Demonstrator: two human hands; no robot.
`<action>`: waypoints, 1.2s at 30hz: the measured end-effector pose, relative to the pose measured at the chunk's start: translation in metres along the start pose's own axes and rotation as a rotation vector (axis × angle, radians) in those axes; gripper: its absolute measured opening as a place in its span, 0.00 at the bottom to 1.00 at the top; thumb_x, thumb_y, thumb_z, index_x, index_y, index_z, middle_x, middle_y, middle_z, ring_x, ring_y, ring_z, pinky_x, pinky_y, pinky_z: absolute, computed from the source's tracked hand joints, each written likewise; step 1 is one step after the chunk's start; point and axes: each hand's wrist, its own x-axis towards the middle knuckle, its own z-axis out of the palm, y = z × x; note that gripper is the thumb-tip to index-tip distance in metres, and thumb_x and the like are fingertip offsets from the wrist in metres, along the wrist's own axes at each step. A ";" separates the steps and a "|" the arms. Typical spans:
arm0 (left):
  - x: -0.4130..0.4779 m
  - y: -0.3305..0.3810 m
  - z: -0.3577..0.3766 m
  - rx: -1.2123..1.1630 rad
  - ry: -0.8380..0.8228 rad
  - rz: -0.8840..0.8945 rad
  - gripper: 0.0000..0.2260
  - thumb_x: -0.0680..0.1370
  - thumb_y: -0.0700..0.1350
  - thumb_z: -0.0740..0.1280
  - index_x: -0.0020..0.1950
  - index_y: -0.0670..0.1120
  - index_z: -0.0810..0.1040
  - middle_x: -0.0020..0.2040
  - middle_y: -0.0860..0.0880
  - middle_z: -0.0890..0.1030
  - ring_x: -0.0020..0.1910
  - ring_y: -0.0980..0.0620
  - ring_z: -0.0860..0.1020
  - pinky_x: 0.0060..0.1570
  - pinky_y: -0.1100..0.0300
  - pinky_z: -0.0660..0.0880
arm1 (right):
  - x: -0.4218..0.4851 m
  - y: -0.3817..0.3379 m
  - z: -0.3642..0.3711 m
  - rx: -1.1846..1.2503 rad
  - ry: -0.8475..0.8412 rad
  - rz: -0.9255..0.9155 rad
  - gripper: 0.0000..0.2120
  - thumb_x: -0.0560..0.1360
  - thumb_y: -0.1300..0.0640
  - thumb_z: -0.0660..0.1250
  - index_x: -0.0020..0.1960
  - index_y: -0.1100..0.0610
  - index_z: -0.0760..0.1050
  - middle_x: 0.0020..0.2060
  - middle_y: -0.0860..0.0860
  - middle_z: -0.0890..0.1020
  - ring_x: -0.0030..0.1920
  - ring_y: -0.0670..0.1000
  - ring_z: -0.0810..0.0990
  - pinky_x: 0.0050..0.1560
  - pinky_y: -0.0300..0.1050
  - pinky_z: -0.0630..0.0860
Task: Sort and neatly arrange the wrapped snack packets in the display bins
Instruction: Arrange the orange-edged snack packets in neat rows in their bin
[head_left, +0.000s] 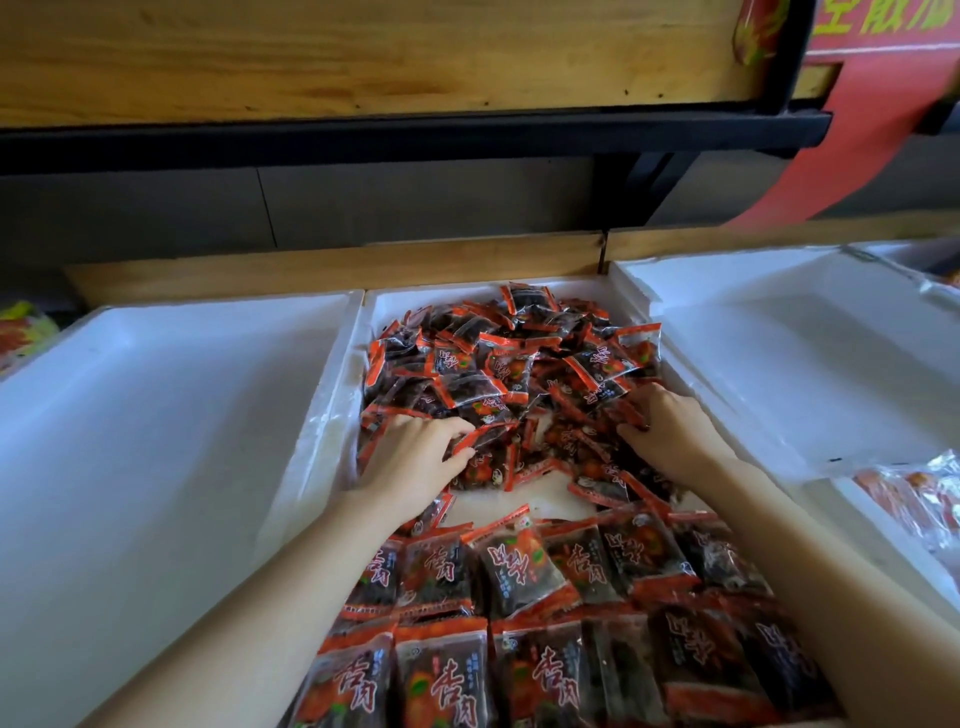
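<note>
A white foam bin (332, 410) in the middle holds dark snack packets with red-orange edges. A loose heap of packets (509, 364) fills its far half. Neat rows of packets (524, 623) lie flat in the near half. A small patch of bare bin floor (530, 493) shows between heap and rows. My left hand (415, 457) lies on the heap's near left side, fingers curled round a packet (483, 436). My right hand (670, 426) rests on the heap's near right side, fingertips curled into the packets.
An empty white foam bin (156, 441) stands to the left and another (805, 353) to the right. Clear-wrapped orange snacks (919, 499) lie at the right edge. A wooden shelf (363, 57) on a black frame overhangs the back.
</note>
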 end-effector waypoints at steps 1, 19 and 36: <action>0.000 0.001 -0.001 -0.070 0.057 -0.008 0.14 0.82 0.49 0.63 0.67 0.51 0.77 0.52 0.50 0.85 0.53 0.49 0.80 0.57 0.58 0.71 | -0.001 0.000 -0.002 0.021 0.036 -0.011 0.11 0.76 0.57 0.65 0.57 0.59 0.74 0.43 0.52 0.78 0.39 0.53 0.74 0.38 0.43 0.70; -0.005 0.042 -0.028 -1.491 0.324 -0.457 0.07 0.83 0.41 0.60 0.48 0.42 0.77 0.39 0.46 0.81 0.31 0.56 0.80 0.32 0.60 0.79 | -0.039 -0.117 -0.015 0.469 0.382 -0.515 0.15 0.76 0.44 0.60 0.55 0.50 0.78 0.42 0.47 0.85 0.40 0.46 0.83 0.39 0.49 0.80; -0.015 0.029 -0.026 -1.496 0.114 -0.337 0.18 0.72 0.45 0.75 0.61 0.47 0.78 0.55 0.50 0.84 0.58 0.51 0.80 0.68 0.48 0.70 | -0.034 -0.093 -0.019 0.595 -0.014 -0.394 0.18 0.74 0.58 0.69 0.63 0.53 0.72 0.56 0.41 0.76 0.56 0.35 0.74 0.56 0.24 0.68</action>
